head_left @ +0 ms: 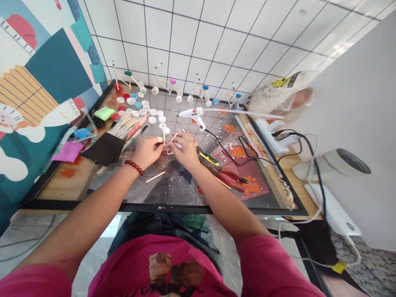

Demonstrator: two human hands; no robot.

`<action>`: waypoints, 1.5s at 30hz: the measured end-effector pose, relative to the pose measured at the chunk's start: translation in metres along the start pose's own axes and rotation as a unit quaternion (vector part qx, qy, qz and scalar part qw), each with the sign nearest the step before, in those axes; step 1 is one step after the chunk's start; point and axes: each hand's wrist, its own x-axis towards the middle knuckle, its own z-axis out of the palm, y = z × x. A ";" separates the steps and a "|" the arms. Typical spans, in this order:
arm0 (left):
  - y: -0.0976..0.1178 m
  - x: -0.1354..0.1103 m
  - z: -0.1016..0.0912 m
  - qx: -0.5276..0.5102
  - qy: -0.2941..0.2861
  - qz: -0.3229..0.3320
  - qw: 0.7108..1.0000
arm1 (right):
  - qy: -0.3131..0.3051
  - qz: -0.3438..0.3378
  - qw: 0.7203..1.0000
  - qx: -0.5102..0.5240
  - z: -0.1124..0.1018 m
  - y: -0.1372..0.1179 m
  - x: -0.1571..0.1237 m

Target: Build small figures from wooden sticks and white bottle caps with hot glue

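Over the middle of the table, my left hand [147, 154] pinches a short wooden stick [163, 137] that stands nearly upright. My right hand [187, 152] is closed on another short wooden stick [174, 137], tilted beside it. Between my fingertips the sticks come close together; whether they join is too small to tell. A white bottle cap [166, 130] lies just beyond my fingers. Nearer my body, one loose wooden stick [156, 177] rests on the glass. A white glue gun [193, 116] lies behind my right hand.
Several small stick bicycles [168, 84] stand along the back. Bottle caps [152, 120], stick bundles [126, 128] and black sheets [105, 148] lie on the left. Red-handled pliers [230, 177] lie right of my forearm. The glue gun's black cable [225, 156] runs to a power strip [272, 136].
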 end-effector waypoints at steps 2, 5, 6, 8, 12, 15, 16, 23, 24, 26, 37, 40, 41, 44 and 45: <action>0.000 0.000 0.001 0.000 0.000 -0.004 1.000 | -0.001 0.000 1.000 -0.002 0.000 -0.001 0.000; -0.001 0.001 0.001 -0.001 -0.001 -0.007 1.000 | -0.003 0.004 1.000 -0.007 -0.001 -0.001 0.000; -0.001 0.001 0.002 -0.002 -0.001 -0.007 1.000 | -0.004 0.006 1.000 -0.008 -0.001 -0.002 0.000; -0.001 0.001 0.002 -0.004 0.000 -0.003 1.000 | -0.002 0.011 1.000 -0.005 -0.001 -0.002 0.000; -0.001 0.001 0.002 -0.006 0.002 0.002 1.000 | 0.001 0.013 1.000 0.007 -0.001 -0.002 0.000; 0.000 0.000 0.001 -0.003 -0.002 -0.006 1.000 | 0.003 0.015 1.000 0.010 -0.001 -0.002 -0.001; 0.000 0.000 0.001 -0.003 -0.003 -0.008 1.000 | 0.003 0.015 1.000 0.010 -0.001 -0.002 -0.001; -0.003 0.000 0.003 -0.021 0.000 -0.005 1.000 | 0.006 0.015 1.000 0.007 -0.001 -0.003 -0.001; -0.003 0.000 0.004 -0.020 0.000 -0.004 1.000 | 0.007 0.015 1.000 0.008 -0.002 -0.004 -0.001; -0.004 0.000 0.004 -0.018 0.001 -0.001 1.000 | 0.008 0.014 1.000 0.009 -0.002 -0.004 -0.001; 0.001 0.000 0.002 -0.011 0.001 -0.007 1.000 | 0.006 0.019 1.000 0.010 -0.002 -0.005 0.000; 0.001 0.000 0.002 -0.011 0.000 -0.004 1.000 | 0.005 0.021 1.000 0.011 -0.002 -0.004 0.000; 0.001 0.000 0.002 -0.010 -0.002 -0.005 1.000 | 0.006 0.021 1.000 0.011 -0.002 -0.004 0.000; 0.001 0.000 0.001 -0.005 -0.007 -0.012 1.000 | 0.008 0.017 1.000 0.013 -0.001 -0.003 0.000; 0.001 0.000 0.001 -0.003 -0.008 -0.014 1.000 | 0.008 0.016 1.000 0.014 -0.001 -0.002 0.000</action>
